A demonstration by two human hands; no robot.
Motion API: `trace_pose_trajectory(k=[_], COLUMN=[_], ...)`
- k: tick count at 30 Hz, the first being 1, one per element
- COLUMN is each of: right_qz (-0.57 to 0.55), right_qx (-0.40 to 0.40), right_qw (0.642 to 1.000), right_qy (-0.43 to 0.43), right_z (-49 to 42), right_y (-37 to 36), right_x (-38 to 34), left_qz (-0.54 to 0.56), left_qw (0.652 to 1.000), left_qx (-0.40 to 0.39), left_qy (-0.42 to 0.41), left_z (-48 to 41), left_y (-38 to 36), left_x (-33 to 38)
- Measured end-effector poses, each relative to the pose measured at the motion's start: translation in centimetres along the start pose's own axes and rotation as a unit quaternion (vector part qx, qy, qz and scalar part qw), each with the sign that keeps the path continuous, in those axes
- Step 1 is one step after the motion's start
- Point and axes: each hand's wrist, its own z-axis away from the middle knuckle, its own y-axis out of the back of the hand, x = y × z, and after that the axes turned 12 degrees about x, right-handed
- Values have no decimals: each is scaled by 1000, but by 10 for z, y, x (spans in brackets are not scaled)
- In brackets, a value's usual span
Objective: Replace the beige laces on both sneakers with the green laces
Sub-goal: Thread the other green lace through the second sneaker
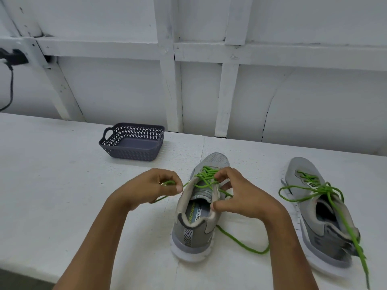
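Note:
Two grey sneakers stand on the white table. The near sneaker (195,225) sits in the middle, heel toward me, threaded with a green lace (206,174). My left hand (150,186) pinches one end of that lace, to the left of the shoe. My right hand (236,194) holds the shoe's right collar with the thumb and pinches the lace over the eyelets. The lace's other end trails loose on the table (243,242). The second sneaker (320,222) stands at the right with a green lace (310,192) tied in a loose bow.
A dark grey plastic basket (132,142) stands behind and left of the shoes, nothing visible in it. A white wall with wooden framing runs along the table's far edge. A black cable (10,86) hangs at the far left. The table's near edge lies at the lower left.

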Motion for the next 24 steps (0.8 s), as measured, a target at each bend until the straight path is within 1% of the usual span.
trace_pose_trajectory(k=[2, 4, 6, 10, 12, 13, 14, 16, 18, 20, 22, 24], right_qz=[10, 30, 29, 8, -4, -4, 0, 6, -11, -24, -13, -4], right_qx=[39, 93, 118, 124, 133, 134, 130, 120, 123, 126, 115, 106], right_qw=[999, 995, 993, 992, 991, 991, 991, 993, 992, 991, 992, 992], right_qy=[-6, -11, -9, -14, -21, -25, -27, -17, 7, 38, 58, 67], right_z=[-2, -5, -6, -4, -2, 0, 2, 4, 5, 4, 1, -4], right_y=[-4, -10, -15, -11, -4, 0, 3, 9, 13, 15, 14, 10], right_x=[-4, -7, -8, -7, -3, -1, 1, 3, 3, 2, -1, -4], left_qz=[25, 127, 232, 367, 398, 388, 354, 243, 128, 54, 14, -11], left_qw=[999, 989, 968, 929, 917, 921, 935, 969, 991, 998, 998, 996], left_qx=[21, 63, 83, 41, 28, 26, 29, 43, 37, 1, -27, -33], left_qy=[-24, -40, -39, -29, -20, -16, -13, -15, -19, -27, -54, -81], left_z=[1, 1, -3, -7, -8, -9, -10, -13, -15, -15, -12, -10], left_y=[-3, -3, -4, -10, -14, -16, -18, -19, -17, -13, -14, -20], left_x=[2, 3, 2, -4, -9, -10, -11, -12, -12, -9, -2, 6])
